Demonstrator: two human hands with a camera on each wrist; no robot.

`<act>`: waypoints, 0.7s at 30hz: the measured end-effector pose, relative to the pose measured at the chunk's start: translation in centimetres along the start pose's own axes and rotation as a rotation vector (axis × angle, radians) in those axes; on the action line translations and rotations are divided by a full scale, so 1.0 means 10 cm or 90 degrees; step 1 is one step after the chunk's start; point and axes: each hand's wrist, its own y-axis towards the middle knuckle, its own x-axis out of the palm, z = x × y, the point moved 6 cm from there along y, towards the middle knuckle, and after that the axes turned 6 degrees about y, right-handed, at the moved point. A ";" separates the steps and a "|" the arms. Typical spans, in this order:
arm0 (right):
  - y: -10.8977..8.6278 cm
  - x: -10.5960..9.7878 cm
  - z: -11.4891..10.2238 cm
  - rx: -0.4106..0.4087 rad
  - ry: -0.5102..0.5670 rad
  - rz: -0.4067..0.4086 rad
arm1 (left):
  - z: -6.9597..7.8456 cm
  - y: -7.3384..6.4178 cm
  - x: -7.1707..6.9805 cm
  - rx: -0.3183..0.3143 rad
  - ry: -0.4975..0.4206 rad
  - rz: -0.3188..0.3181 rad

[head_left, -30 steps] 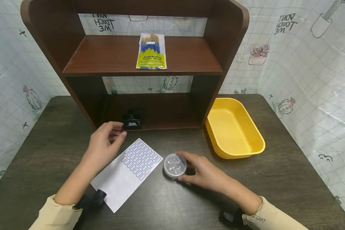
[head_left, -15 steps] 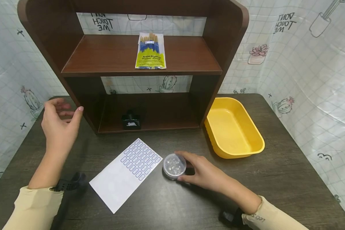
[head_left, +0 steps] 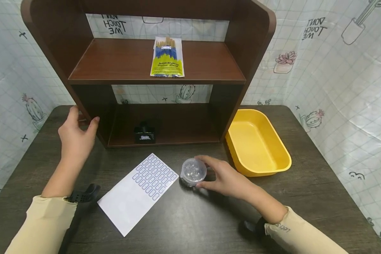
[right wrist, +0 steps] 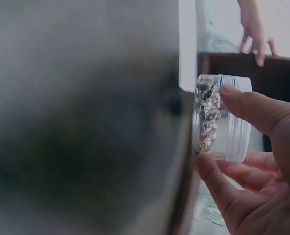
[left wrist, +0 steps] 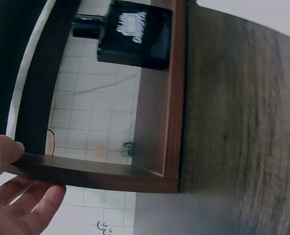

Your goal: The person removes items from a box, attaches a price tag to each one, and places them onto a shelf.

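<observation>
My left hand (head_left: 77, 135) grips the front edge of the left side panel of a dark brown shelf unit (head_left: 114, 63). In the left wrist view the thumb lies on the panel's inner face and the fingers on its outer face. My right hand (head_left: 225, 178) holds a round clear jar (head_left: 193, 171) by its side, between thumb and fingers, close over the table. Shiny silvery pieces (right wrist: 211, 117) show through the jar's wall in the right wrist view.
A black bottle (head_left: 144, 135) stands on the lower shelf. A packet of artist brushes (head_left: 167, 63) lies on the upper shelf. A label sheet (head_left: 136, 197) lies between my arms on the table. A yellow tray (head_left: 257, 137) sits right of the shelf unit.
My left hand has moved left from beside the black bottle and taken hold of the shelf's side panel. My right hand has raised the jar slightly.
</observation>
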 end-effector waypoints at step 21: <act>0.93 -0.50 0.10 0.044 -0.148 -0.026 | -0.02 -0.01 0.04 0.013 -0.006 0.023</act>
